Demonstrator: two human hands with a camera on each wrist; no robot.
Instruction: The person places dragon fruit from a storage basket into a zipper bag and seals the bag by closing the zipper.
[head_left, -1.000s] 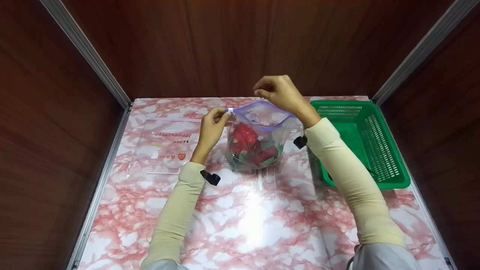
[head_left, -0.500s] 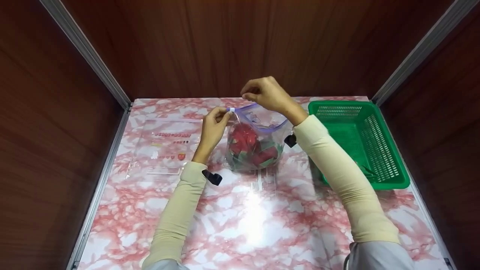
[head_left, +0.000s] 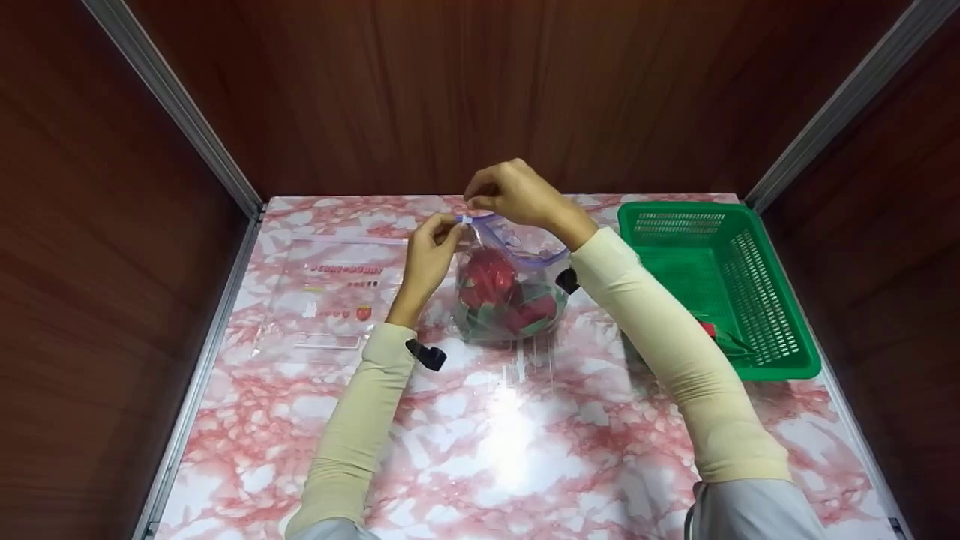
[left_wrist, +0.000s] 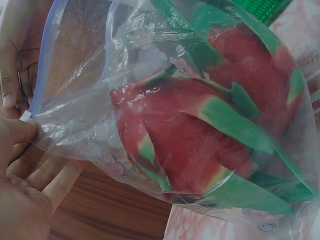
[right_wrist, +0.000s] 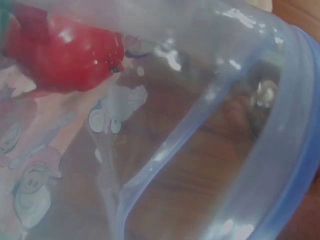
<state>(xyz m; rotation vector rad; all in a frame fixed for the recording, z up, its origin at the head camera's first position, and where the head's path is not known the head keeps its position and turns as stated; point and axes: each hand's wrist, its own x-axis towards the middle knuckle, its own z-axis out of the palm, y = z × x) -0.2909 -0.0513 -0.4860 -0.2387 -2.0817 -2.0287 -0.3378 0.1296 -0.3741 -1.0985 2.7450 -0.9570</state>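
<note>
A clear zip bag (head_left: 546, 274) with a purple-edged mouth stands partly gaping on the table, holding red dragon fruits (left_wrist: 185, 135) with green leaf tips. My left hand (head_left: 430, 259) pinches the left end of its mouth, by the white slider (left_wrist: 25, 116). Just above that same corner is my right hand (head_left: 517, 193), fingers bent, with nothing visible in them. In the left wrist view its fingers (left_wrist: 9, 75) lie beside the purple zip near the slider; contact is hard to tell. The right wrist view looks through the film at a shiny red fruit (right_wrist: 65, 52).
A second clear printed bag (head_left: 337, 274) lies flat on the marbled table (head_left: 450, 435) at the left. On the right stands a green slotted basket (head_left: 806, 322), with a red and green item (head_left: 707, 328) partly hidden by my right forearm. Brown wood panels enclose the sides and back.
My right hand has moved left above the bag's mouth, to the slider corner. My left hand keeps its pinch there, shifting only slightly.
</note>
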